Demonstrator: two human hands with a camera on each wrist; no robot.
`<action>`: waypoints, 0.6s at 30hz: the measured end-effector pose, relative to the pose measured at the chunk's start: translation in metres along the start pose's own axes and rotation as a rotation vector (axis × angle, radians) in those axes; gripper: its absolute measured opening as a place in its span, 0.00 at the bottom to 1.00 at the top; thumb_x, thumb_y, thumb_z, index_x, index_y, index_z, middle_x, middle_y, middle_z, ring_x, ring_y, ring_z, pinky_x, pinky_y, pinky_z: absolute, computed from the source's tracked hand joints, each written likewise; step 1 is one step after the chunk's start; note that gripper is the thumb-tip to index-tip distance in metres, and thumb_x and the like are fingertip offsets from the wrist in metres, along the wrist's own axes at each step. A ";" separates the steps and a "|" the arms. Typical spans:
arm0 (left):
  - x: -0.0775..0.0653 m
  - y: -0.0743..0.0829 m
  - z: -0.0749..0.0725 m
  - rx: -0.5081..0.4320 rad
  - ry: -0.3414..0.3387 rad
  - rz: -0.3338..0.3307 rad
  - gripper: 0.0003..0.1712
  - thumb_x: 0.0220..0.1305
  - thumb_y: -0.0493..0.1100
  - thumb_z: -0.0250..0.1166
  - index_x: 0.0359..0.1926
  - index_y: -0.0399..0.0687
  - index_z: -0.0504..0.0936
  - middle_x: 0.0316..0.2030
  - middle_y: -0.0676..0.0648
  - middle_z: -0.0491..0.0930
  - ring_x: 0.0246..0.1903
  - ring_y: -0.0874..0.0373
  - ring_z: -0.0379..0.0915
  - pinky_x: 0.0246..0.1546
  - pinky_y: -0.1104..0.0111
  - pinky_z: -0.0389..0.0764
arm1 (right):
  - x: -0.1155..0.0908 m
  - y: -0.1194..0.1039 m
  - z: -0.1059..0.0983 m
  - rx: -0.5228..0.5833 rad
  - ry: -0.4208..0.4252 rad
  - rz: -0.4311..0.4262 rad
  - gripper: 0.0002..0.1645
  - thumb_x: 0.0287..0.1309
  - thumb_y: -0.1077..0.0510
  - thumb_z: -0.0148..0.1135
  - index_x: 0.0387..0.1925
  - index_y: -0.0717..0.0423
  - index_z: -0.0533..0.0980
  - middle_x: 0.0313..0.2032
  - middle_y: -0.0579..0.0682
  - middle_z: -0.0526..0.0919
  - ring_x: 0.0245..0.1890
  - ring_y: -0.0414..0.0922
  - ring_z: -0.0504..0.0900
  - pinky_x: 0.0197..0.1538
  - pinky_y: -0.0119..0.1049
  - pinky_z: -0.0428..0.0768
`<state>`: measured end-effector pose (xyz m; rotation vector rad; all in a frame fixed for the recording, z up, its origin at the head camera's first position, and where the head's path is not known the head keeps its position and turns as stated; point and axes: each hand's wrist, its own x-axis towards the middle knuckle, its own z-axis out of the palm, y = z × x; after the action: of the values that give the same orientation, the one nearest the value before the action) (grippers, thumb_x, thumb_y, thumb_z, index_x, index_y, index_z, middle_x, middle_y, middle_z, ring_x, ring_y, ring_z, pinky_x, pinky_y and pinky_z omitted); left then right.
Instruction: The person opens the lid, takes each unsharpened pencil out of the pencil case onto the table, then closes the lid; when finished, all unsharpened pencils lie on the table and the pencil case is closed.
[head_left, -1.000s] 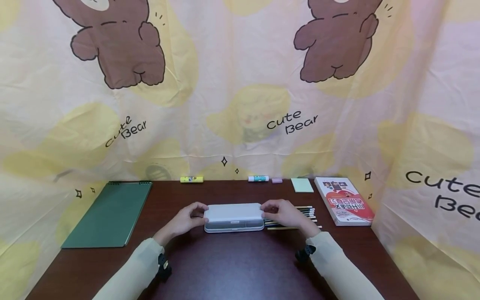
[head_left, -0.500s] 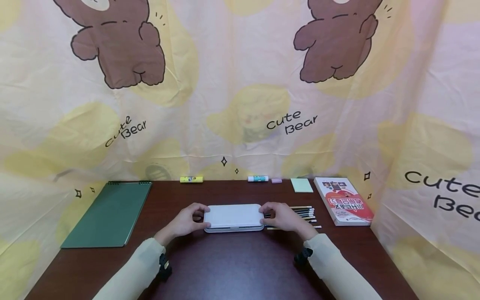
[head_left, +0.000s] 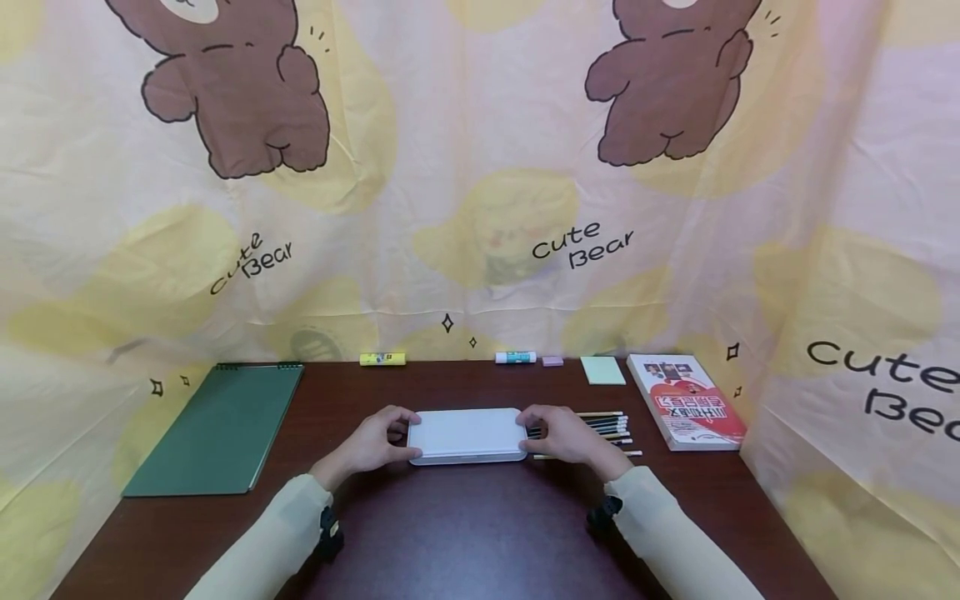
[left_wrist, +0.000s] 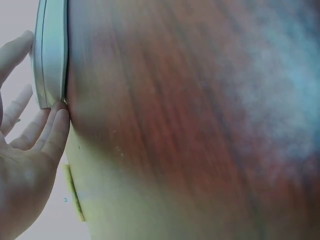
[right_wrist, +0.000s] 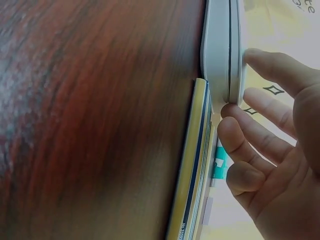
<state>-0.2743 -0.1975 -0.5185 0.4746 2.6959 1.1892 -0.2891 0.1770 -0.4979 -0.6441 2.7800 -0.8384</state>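
Note:
A white pencil case (head_left: 468, 433) lies lengthwise on the dark wooden table, its lid down over the base. My left hand (head_left: 371, 440) holds its left end, thumb at the near corner and index finger at the far one. At the other end, my right hand (head_left: 562, 435) grips the case the same way. In the left wrist view, fingertips touch the end of the case (left_wrist: 52, 55). The right wrist view shows the thumb against the lid and a thin seam along the case (right_wrist: 218, 50). Several pencils (head_left: 611, 424) lie beside it, partly hidden by my right hand.
To the left lies a green spiral notebook (head_left: 217, 429). Along the back edge are a yellow glue stick (head_left: 382, 359), a white and teal glue stick (head_left: 516, 357), a purple eraser (head_left: 552, 362) and pale green sticky notes (head_left: 603, 370). A thick book (head_left: 686, 404) lies at the right.
The lid of the pencil case, partly raised a second ago with the inside showing, has come down onto the base. Both hands have stayed at its ends, thumbs lowering with it.

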 end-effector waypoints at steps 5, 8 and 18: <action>-0.001 0.001 0.000 -0.001 0.004 0.002 0.29 0.52 0.53 0.78 0.54 0.57 0.78 0.55 0.49 0.76 0.53 0.53 0.77 0.57 0.56 0.81 | 0.000 0.000 0.001 0.001 0.001 0.014 0.22 0.54 0.44 0.74 0.51 0.40 0.80 0.47 0.42 0.85 0.47 0.44 0.81 0.55 0.45 0.82; -0.001 0.002 0.001 0.008 0.009 0.005 0.29 0.52 0.53 0.79 0.54 0.57 0.78 0.55 0.49 0.76 0.53 0.54 0.77 0.56 0.57 0.82 | 0.001 0.000 0.002 -0.005 -0.002 0.018 0.22 0.54 0.44 0.74 0.50 0.39 0.80 0.48 0.42 0.85 0.48 0.44 0.81 0.55 0.46 0.82; -0.004 0.008 -0.005 0.031 -0.033 0.013 0.28 0.60 0.51 0.73 0.59 0.53 0.77 0.58 0.48 0.75 0.55 0.51 0.77 0.57 0.54 0.81 | -0.004 0.004 -0.009 -0.014 0.029 -0.034 0.18 0.60 0.49 0.70 0.52 0.44 0.81 0.48 0.43 0.86 0.49 0.43 0.82 0.55 0.46 0.82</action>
<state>-0.2699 -0.1973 -0.5089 0.5124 2.6908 1.1336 -0.2898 0.1864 -0.4927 -0.6881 2.8106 -0.8427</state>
